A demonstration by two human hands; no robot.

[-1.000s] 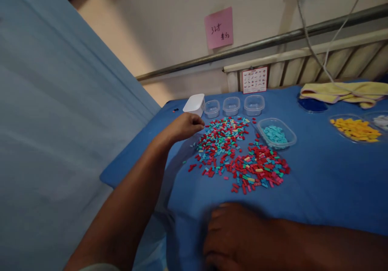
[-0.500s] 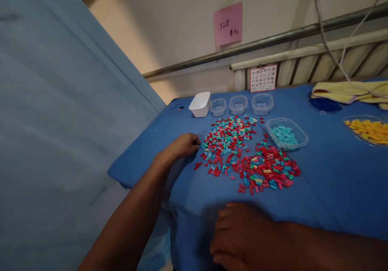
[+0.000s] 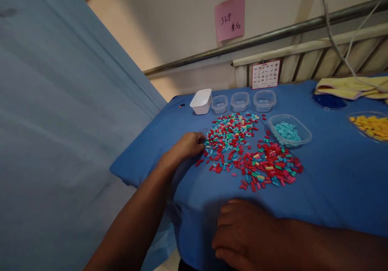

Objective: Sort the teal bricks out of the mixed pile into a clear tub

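My left hand (image 3: 194,143) is at the left edge of a pile of small plastic building bricks (image 3: 226,135), red, turquoise, green, pink and cream. Its fingers are bent and closed together at the outermost bricks; what they pinch, if anything, is hidden. A second heap of mostly red bricks (image 3: 274,162) lies to the right, running into the first. Nearer to me, my right hand (image 3: 242,232) rests palm down on the blue cloth at the table's front edge, its fingers loosely laid out and holding nothing. A clear tub of turquoise bricks (image 3: 287,131) stands behind the red heap.
Along the back stand a white tub (image 3: 201,102) and three clear tubs (image 3: 240,102). On the right are a container of yellow bricks (image 3: 371,126), a dark blue batch (image 3: 330,100) and a yellow cloth (image 3: 348,87). A picture card (image 3: 266,75) leans at the radiator.
My left hand has shifted slightly right against the pile's edge, partly with the camera's small movement. The right hand stays in place on the cloth.
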